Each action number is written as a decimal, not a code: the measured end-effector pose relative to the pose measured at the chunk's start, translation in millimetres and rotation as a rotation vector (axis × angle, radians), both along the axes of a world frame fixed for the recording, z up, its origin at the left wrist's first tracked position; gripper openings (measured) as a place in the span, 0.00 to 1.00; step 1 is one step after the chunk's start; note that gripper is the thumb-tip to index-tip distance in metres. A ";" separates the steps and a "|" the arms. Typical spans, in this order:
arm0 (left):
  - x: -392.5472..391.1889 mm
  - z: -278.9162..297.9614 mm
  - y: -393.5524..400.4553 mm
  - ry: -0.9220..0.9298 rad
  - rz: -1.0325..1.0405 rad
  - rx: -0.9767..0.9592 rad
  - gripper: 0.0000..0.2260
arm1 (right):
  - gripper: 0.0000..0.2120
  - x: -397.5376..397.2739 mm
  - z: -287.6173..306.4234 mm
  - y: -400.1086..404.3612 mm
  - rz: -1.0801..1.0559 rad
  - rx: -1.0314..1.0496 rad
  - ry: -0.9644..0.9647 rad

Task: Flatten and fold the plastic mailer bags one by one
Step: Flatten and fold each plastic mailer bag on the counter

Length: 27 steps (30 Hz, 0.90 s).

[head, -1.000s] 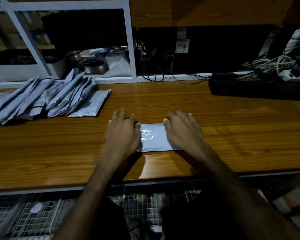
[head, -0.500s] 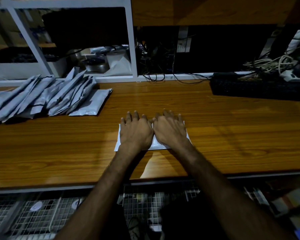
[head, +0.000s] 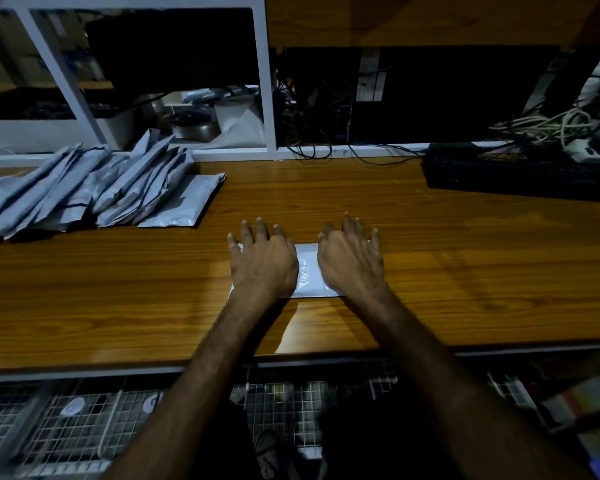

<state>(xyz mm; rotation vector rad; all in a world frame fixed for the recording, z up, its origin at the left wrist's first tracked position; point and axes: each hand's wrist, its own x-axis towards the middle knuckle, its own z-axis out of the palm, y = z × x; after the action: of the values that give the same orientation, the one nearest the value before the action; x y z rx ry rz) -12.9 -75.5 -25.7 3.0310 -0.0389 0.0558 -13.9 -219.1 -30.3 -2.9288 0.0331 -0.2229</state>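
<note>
Both the left hand [head: 265,266] and right hand [head: 350,261] press flat, grip apart, on the mailer bag [head: 307,271] at the bench [head: 465,265] centre (thin, limp, probably slippery); pinch the 3 o'clock edge to fold.

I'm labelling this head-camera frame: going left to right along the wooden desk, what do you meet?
Pile of grey mailer bags → left hand → white mailer bag under both hands → right hand → black keyboard.

white mailer bag [head: 307,271] flat on table; grey folded bags [head: 94,192] heaped far left
</note>
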 end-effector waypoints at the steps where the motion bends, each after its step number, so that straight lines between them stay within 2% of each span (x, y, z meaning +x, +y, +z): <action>1: -0.2 0.1 1.4 -0.001 0.003 -0.007 0.26 | 0.23 0.3 -0.2 -1.3 -0.006 0.001 -0.002; 14: 1.1 -2.6 23.9 0.006 0.032 -0.051 0.26 | 0.22 -1.0 -2.4 -26.6 -0.055 0.040 -0.001; 27: -7.6 -6.3 60.7 0.019 0.103 -0.058 0.26 | 0.23 -2.1 -3.9 -49.2 -0.080 -0.020 -0.008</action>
<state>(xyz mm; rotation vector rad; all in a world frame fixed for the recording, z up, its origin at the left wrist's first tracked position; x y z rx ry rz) -20.5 -14.8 -32.0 2.9732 0.1185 0.0367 -16.0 -268.3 -34.2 -2.9489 0.1478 -0.2493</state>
